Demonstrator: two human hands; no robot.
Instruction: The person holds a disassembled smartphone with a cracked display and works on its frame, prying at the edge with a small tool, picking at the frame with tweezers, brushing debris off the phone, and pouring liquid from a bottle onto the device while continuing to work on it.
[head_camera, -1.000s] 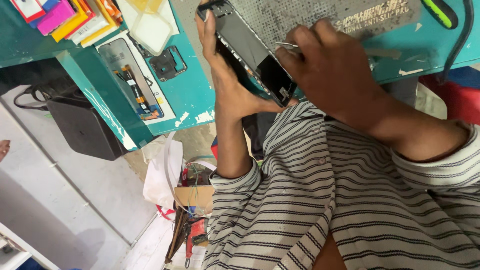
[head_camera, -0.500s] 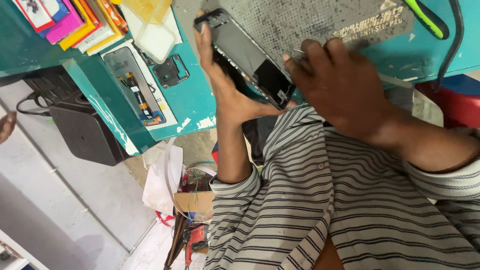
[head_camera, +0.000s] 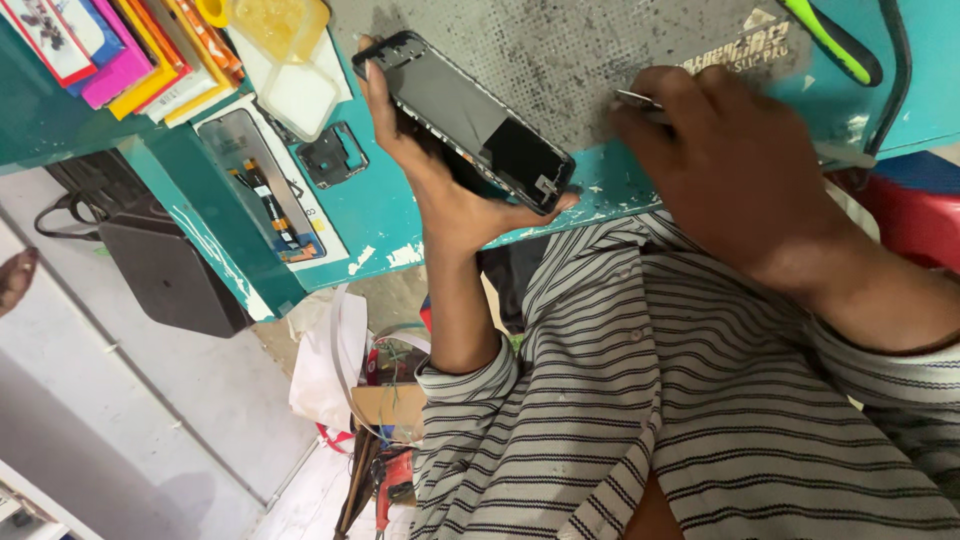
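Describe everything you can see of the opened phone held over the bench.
The opened phone is a slim dark rectangular body with its back cover off, showing a grey inner plate, a black lower section and a small camera cluster at its far end. It lies tilted, running diagonally over the grey work mat. The left hand cradles it from beneath, fingers wrapped along one long edge. The right hand is apart from it, holding a thin metal tool.

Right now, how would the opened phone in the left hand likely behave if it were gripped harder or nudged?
The opened phone looks thin and flat, so probably light and fairly stiff. Its exposed inside suggests it is fragile under squeezing. The left hand holds it tilted at the edges off the grey mat, so a nudge might let it slip.
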